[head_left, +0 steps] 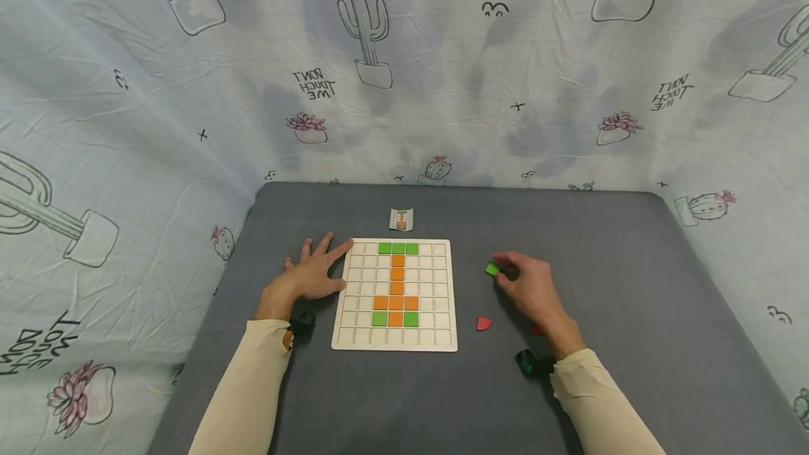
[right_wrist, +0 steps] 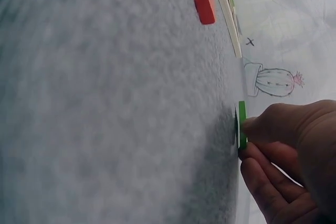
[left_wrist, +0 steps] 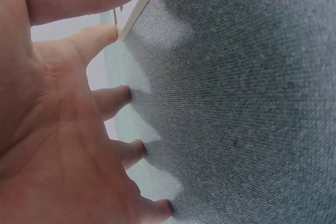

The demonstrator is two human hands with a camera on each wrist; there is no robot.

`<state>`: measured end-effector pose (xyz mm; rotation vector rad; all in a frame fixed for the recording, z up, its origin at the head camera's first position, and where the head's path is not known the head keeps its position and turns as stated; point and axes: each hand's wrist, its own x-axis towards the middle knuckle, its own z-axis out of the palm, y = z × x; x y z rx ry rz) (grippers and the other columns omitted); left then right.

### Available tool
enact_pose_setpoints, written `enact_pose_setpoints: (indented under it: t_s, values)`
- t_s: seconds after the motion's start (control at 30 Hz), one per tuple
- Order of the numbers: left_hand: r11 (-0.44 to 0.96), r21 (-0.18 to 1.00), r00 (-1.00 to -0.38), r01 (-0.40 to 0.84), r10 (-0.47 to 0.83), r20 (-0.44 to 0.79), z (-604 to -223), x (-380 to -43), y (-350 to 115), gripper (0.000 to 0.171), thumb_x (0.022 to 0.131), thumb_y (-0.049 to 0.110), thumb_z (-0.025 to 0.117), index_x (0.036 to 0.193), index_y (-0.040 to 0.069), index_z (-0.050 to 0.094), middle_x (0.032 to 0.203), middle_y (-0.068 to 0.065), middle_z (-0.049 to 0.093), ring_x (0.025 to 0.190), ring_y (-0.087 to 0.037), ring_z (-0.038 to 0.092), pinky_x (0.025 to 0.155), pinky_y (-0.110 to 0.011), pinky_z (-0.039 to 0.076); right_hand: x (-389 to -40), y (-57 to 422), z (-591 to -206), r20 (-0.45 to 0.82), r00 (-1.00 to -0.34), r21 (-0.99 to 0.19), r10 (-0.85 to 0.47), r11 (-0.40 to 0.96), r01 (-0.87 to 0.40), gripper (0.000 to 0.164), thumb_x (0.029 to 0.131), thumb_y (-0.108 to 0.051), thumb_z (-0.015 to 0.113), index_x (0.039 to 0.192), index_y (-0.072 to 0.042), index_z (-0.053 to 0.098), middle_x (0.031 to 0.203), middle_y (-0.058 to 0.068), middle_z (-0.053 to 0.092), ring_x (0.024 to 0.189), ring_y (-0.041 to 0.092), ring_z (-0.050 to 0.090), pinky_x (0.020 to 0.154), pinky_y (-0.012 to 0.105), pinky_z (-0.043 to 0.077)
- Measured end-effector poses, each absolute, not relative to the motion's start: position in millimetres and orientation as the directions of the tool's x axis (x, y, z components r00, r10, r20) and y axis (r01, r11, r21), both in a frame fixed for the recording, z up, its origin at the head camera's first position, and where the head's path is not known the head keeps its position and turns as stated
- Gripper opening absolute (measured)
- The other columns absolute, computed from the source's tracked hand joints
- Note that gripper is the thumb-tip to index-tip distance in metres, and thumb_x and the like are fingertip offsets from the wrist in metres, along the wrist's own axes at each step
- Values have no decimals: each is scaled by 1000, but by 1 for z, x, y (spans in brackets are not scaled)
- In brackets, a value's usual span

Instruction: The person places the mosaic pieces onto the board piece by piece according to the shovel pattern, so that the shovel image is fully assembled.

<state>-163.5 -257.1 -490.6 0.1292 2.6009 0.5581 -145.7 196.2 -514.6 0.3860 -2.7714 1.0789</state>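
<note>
A pale wooden grid board (head_left: 358,335) lies on the grey table, bearing green square tiles (head_left: 398,248) along its top row. Orange square tiles (head_left: 396,288) run down its middle column, with more orange and green ones near the bottom. My left hand (head_left: 311,274) is spread at the board's left side, index finger and thumb touching its edge; in the left wrist view the other fingertips (left_wrist: 137,149) meet the cloth. Right of the board, my right hand (head_left: 529,286) pinches a green square tile (right_wrist: 242,124) between thumb and fingers, close over the table.
A red quarter-round piece (head_left: 483,324) lies between the board and my right hand. Another red piece (head_left: 537,329) is partly hidden under my right wrist. Behind the board sits a small pattern card (head_left: 401,220). A cactus-printed curtain (head_left: 455,90) rises beyond the table.
</note>
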Motion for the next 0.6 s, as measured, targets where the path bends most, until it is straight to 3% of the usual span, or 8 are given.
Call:
enact_pose_setpoints:
  t_s: [0.3, 0.6]
  values:
    - [908, 418, -874, -13, 193, -446, -465, -154, -248, 89, 101, 30, 74, 176, 28, 27, 184, -22, 5, 165, -62, -7, 117, -94, 1, -135, 201, -507, 283, -938, -625, -200, 703, -339, 32, 89, 3, 85, 121, -1, 81, 113, 13, 84, 99, 31, 81, 86, 55, 63]
    - [900, 437, -887, 15, 213, -410, -487, -162, -258, 91, 99, 38, 77, 176, 35, 28, 185, -18, 5, 164, -64, -7, 114, -96, 0, -116, 198, -491, 281, -940, -643, -192, 689, -333, 35, 89, 3, 86, 123, -4, 81, 115, 8, 84, 101, 28, 80, 88, 55, 63]
